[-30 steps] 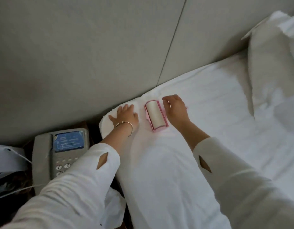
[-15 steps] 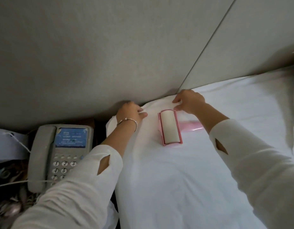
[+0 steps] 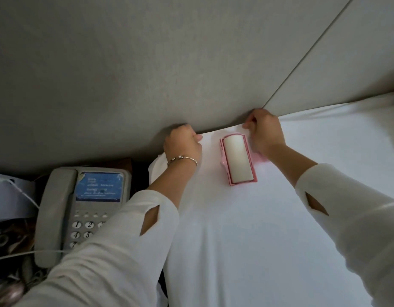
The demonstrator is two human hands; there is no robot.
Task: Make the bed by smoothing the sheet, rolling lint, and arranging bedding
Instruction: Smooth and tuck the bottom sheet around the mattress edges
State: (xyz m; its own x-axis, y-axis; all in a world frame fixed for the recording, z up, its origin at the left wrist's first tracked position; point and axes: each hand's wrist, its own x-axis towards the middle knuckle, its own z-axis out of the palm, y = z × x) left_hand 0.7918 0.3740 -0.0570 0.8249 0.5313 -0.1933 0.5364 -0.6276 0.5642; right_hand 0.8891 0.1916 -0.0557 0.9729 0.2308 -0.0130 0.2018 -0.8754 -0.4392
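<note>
A white sheet [image 3: 269, 229] covers the bed and meets the grey padded headboard [image 3: 147, 74]. At the bed's top left corner, my left hand [image 3: 182, 144], with a bracelet on the wrist, has its fingers curled on the sheet's edge against the headboard. My right hand [image 3: 263, 131] pinches the sheet edge a little to the right, where the headboard seam ends. Between the two hands a pink lint roller [image 3: 238, 161] with a white roll lies on the sheet; its handle is hidden under my right wrist.
A grey desk phone [image 3: 80, 209] with a blue screen sits left of the bed, with cables [image 3: 18, 254] and clutter around it. The headboard blocks the far side. The sheet stretches away to the right and toward me.
Both hands have moved up from beside the roller to the sheet's top edge and curled onto it. The view has closed in on the corner; the pillow has gone out of view.
</note>
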